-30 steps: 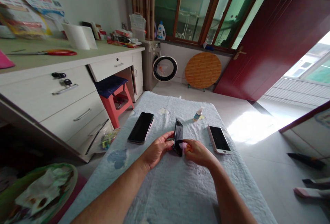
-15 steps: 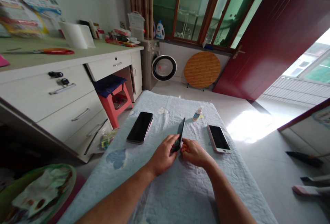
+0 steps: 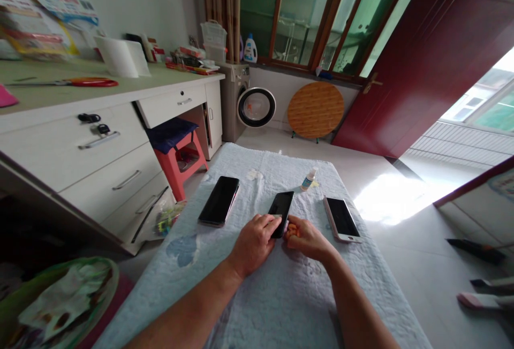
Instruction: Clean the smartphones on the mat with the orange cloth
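A black smartphone (image 3: pixel 282 211) is tilted over the cloth-covered table, its dark screen facing up. My left hand (image 3: pixel 254 242) is closed on its lower left side, fingers lying over the screen. My right hand (image 3: pixel 305 237) is closed at the lower right edge, gripping a small, crumpled orange thing (image 3: pixel 293 229) that I cannot make out fully. Left of the hands lies a larger black phone (image 3: pixel 219 200). On the right rests a white-framed phone (image 3: pixel 342 219). Beyond the held phone stands a small spray bottle (image 3: pixel 309 179) with a white top.
A pale blue quilted cloth (image 3: pixel 265 306) covers the table. To the left are a white desk (image 3: pixel 116 140), a pink stool (image 3: pixel 171 164) and a green-rimmed basket (image 3: pixel 114 279). A washing machine (image 3: pixel 232 108) with its door ajar and a round wooden tabletop (image 3: pixel 316 109) stand behind.
The held phone has turned from nearly edge-on to show its screen. My left fingers have shifted onto the screen; the other phones and the bottle have stayed in place.
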